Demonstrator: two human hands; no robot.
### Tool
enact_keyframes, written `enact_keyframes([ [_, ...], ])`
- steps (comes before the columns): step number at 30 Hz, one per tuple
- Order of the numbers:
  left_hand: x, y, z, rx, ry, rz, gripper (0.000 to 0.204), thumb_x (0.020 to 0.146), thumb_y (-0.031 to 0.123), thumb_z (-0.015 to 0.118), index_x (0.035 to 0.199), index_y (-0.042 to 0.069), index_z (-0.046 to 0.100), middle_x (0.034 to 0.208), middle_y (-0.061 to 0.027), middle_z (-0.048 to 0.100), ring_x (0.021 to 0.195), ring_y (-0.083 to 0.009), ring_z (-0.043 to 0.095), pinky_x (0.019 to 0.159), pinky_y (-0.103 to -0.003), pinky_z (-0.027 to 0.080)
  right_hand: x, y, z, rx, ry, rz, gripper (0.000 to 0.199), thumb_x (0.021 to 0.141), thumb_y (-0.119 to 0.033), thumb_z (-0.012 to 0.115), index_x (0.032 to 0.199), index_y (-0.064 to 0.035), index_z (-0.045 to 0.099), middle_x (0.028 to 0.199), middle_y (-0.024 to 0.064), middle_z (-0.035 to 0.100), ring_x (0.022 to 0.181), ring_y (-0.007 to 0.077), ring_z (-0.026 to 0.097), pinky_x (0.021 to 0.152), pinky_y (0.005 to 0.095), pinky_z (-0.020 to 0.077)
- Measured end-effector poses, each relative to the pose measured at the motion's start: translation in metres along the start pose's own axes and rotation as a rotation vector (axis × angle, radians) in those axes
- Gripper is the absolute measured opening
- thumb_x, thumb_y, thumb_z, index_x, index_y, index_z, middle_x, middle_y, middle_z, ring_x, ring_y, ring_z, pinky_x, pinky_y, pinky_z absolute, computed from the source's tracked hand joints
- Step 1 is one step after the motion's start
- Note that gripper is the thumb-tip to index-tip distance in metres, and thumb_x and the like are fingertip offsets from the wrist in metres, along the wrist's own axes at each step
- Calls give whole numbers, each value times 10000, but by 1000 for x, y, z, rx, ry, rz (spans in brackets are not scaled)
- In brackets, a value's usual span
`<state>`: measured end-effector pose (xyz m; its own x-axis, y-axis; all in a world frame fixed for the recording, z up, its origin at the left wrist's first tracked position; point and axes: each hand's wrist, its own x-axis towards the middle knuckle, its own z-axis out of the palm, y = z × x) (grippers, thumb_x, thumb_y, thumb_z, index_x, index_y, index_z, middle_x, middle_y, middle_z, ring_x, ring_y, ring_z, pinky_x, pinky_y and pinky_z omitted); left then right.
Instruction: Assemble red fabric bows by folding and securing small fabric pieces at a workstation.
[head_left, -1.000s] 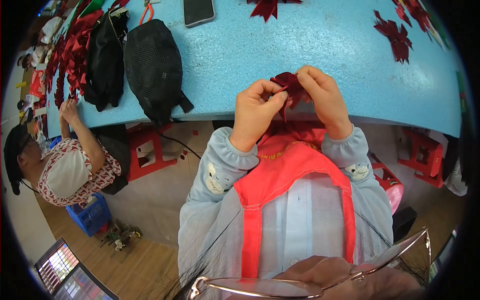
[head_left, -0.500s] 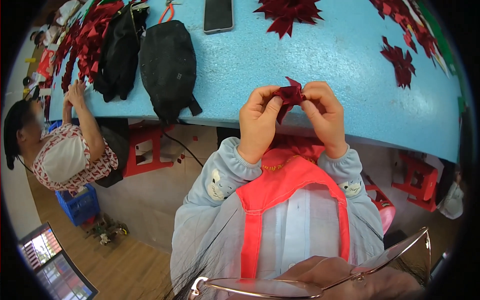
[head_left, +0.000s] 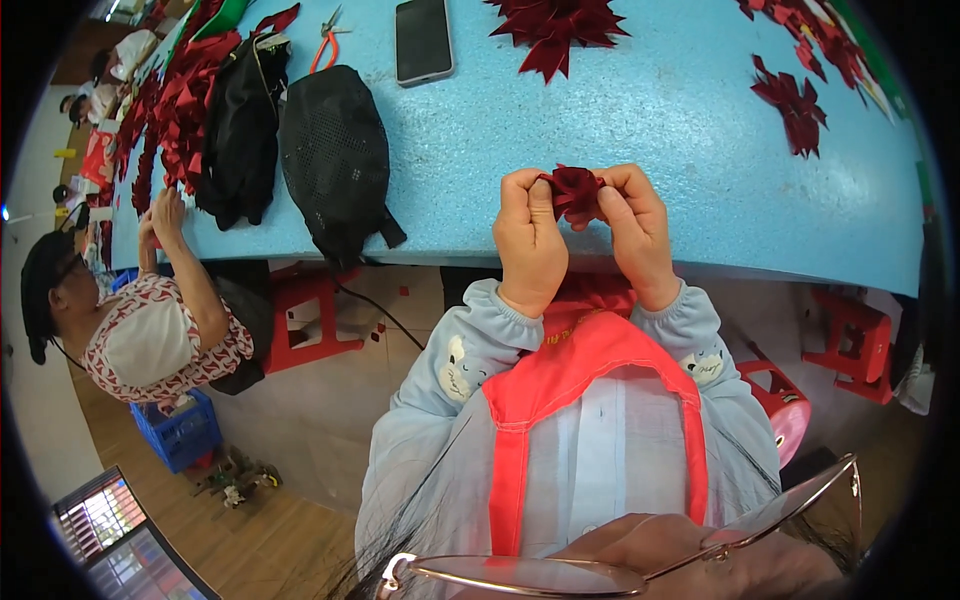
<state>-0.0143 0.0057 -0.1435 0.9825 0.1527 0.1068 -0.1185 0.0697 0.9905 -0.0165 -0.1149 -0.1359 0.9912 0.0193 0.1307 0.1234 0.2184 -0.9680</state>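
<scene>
A small dark red ribbon flower is held up over the near edge of the blue table. My left hand pinches its left side between thumb and fingers. On the other side, my right hand grips it with thumb and fingertips. Its folded petals stand up between the two hands, and its underside is partly hidden by my fingers. Beyond it lies a bigger cluster of dark red ribbon flowers, and a loose dark red ribbon piece rests to the right.
Left on the table are a black mesh pouch, a black bag, orange-handled pliers, a phone and heaped red ribbon pieces. A co-worker sits at the left. Red stools stand under the table.
The ribbon flower has turned in my fingers; its long pointed tips no longer stick out above and below. My left hand has shifted slightly right. The whole view has tilted a little.
</scene>
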Motion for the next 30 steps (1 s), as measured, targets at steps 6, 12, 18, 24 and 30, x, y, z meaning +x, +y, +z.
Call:
enact_keyframes([
  [6,-1,-5,-1,13,2,-62,130,956,139,417,950,29,485,788,-26,542,707,-85,496,629,-237,435,13,-9,-18,68,-75,279,128,885,-59,434,902,14,538,881,86,605,720,121,582,618,238,465],
  [12,4,-8,-3,6,44,-39,136,962,152,407,940,40,481,770,-17,523,664,-82,468,592,-224,413,9,-5,-2,113,-1,347,126,868,-55,451,863,-2,565,846,62,604,691,103,576,584,227,448],
  [18,3,1,1,-118,44,-92,137,969,175,390,945,65,467,762,-11,521,602,-53,449,505,-198,383,7,8,7,16,63,115,120,890,-55,409,892,-11,521,818,52,591,689,114,587,580,228,455],
  [24,1,7,-2,-297,66,-162,152,975,213,369,958,81,442,733,-7,527,536,-41,443,435,-188,374,5,0,19,126,60,177,116,933,-78,356,928,-15,453,813,71,588,685,131,598,593,247,489],
  [30,2,4,-2,-290,80,-148,163,974,222,372,957,74,438,720,-8,527,507,-42,431,418,-181,368,3,-2,26,-96,120,77,146,963,-127,330,938,-18,425,779,90,585,612,128,588,538,247,499],
])
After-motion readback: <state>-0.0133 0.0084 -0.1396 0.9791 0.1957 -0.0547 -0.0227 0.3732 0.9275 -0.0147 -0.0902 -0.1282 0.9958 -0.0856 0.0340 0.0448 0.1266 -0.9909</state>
